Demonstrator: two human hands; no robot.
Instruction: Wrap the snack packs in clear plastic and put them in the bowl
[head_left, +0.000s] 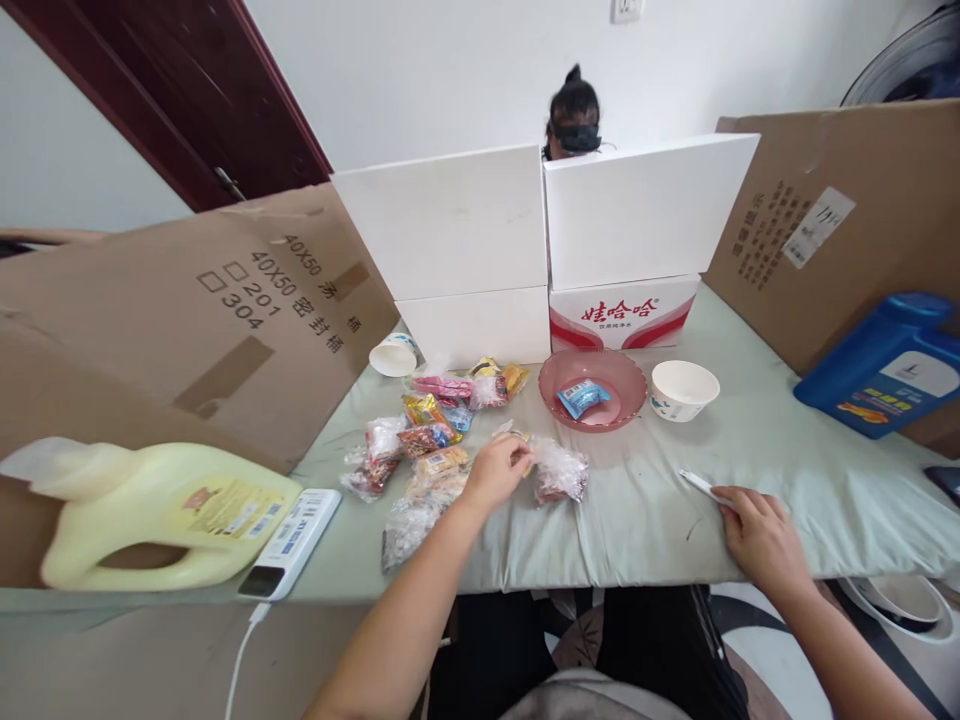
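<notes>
My left hand [499, 468] is pinched closed among small plastic-wrapped packets; a bit of wrapper shows at its fingertips, but what they hold I cannot make out. Just right of it lies a clear bag with reddish contents [561, 472]. To its left are a tan packet [441, 462], a clear crinkled bag [411, 528] and a yellow packet [425, 411]. My right hand [765, 535] rests on the cloth, closed on a slim white pen-like stick [701, 486] pointing up and left. Beyond it, a pink bowl [551, 410] holds a blue packet [583, 397].
A white paper bowl [684, 392] stands right of the pink one; a paper cup [394, 355] lies tipped at back left. White boxes [472, 240] wall the back, a person behind them. Cardboard flanks both sides, with a yellow jug [165, 500], power bank [292, 540] and blue bottle [885, 365].
</notes>
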